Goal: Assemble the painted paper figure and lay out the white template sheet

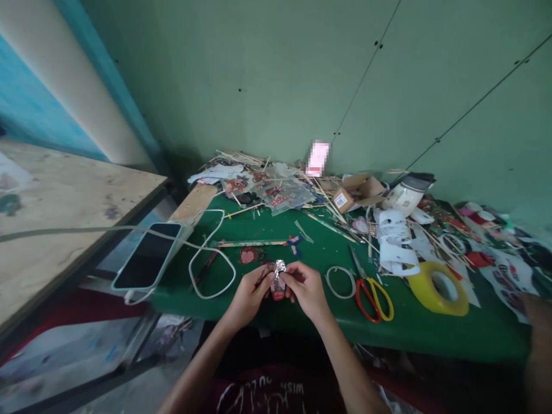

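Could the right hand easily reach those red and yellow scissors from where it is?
Probably yes. The scissors lie flat just beside the right hand with bare green table between, though that hand's grip is now busy with the foil-wrapped piece.

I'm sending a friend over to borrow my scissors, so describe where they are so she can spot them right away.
On the green table, look at the front edge just right of the person's right hand. The scissors lie flat there between a thin white ring and a fat yellow tape roll. Their mismatched handle loops, one red and one yellow, set them apart.
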